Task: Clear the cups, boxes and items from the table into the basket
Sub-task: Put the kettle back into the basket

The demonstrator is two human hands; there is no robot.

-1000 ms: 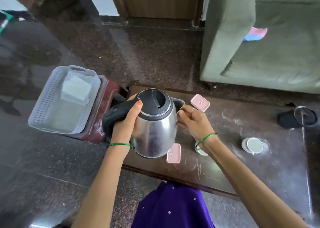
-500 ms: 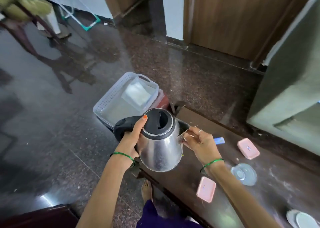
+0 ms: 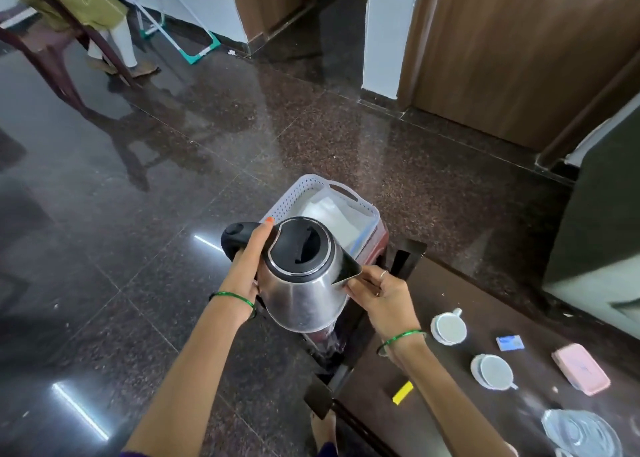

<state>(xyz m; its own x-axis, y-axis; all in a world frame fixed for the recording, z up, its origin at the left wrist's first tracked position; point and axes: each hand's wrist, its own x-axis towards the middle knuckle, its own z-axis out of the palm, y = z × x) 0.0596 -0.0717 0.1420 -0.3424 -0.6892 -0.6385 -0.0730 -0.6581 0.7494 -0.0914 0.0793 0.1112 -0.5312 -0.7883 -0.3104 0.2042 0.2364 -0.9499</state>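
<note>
I hold a steel electric kettle (image 3: 304, 293) with a black lid in the air, past the left end of the dark table (image 3: 433, 404). My left hand (image 3: 247, 266) grips its black handle. My right hand (image 3: 374, 295) supports the body just under the spout. Behind the kettle a white perforated basket (image 3: 298, 193) sits on a red stool, with a clear box (image 3: 332, 214) inside it. On the table lie two white cups (image 3: 448, 326) (image 3: 493, 371), a pink box (image 3: 580, 368), a small blue card (image 3: 509, 342) and a yellow item (image 3: 402, 392).
A clear glass lid or dish (image 3: 581, 432) lies at the table's near right edge. A grey-green sofa (image 3: 602, 214) stands at the right. A person on a brown chair (image 3: 52, 40) sits at the far left. A glossy dark floor surrounds the stool.
The kettle has moved left off the table toward the basket, both hands still on it. My view has swung left and up, so more floor and the seated person show.
</note>
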